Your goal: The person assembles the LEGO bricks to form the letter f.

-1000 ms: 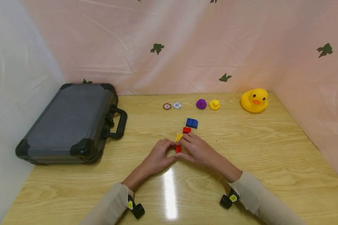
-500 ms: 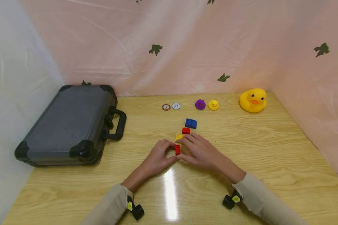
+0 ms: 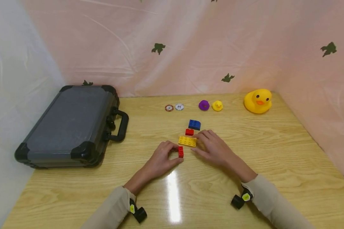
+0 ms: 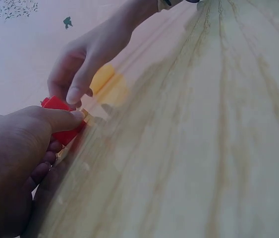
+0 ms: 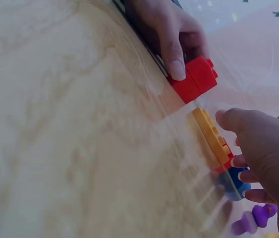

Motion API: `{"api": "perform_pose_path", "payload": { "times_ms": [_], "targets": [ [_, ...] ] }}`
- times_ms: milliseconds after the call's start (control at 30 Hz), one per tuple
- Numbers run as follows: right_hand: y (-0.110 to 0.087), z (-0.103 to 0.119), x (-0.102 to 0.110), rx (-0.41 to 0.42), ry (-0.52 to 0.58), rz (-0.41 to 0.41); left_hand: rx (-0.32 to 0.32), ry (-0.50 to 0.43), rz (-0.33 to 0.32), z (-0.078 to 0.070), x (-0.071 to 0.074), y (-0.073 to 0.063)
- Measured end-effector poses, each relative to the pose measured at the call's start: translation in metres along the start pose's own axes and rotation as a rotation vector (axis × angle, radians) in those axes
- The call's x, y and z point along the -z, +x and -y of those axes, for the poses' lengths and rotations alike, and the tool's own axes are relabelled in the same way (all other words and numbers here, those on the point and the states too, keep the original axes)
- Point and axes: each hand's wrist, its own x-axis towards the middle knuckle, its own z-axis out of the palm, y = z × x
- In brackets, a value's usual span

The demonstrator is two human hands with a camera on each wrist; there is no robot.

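My left hand (image 3: 161,159) pinches a stack of two red toy bricks (image 3: 181,152) between thumb and fingers, low at the table; a seam between the two shows in the right wrist view. Just beyond lies a yellow toy brick (image 3: 187,141) with two rows of studs, flat on the wood. My right hand (image 3: 215,150) is at its right end, thumb and fingers spread apart with nothing gripped. Behind the yellow brick sit a small red brick (image 3: 189,132) and a blue brick (image 3: 194,124) with one rounded side.
Two poker chips (image 3: 174,107), a small purple duck (image 3: 204,105) and a small yellow duck (image 3: 217,106) stand in a row further back. A large yellow duck (image 3: 258,101) is at the back right. On the left lies a grey hard case (image 3: 71,124), its handle facing right.
My right hand has drawn away to the right from the red bricks and now stands by the yellow brick's right end, uncovering it. The left hand stays with the red bricks.
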Motion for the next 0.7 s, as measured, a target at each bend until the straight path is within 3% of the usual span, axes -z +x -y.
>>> {"api": "perform_pose_path", "payload": {
  "times_ms": [233, 700],
  "targets": [
    [0.001, -0.01, -0.007, -0.012, 0.055, -0.013, -0.002, 0.0, -0.003, 0.0, 0.0, -0.001],
    [0.007, -0.01, -0.011, -0.014, 0.035, -0.003, -0.019, 0.007, -0.009, 0.002, -0.001, -0.001]
  ]
}}
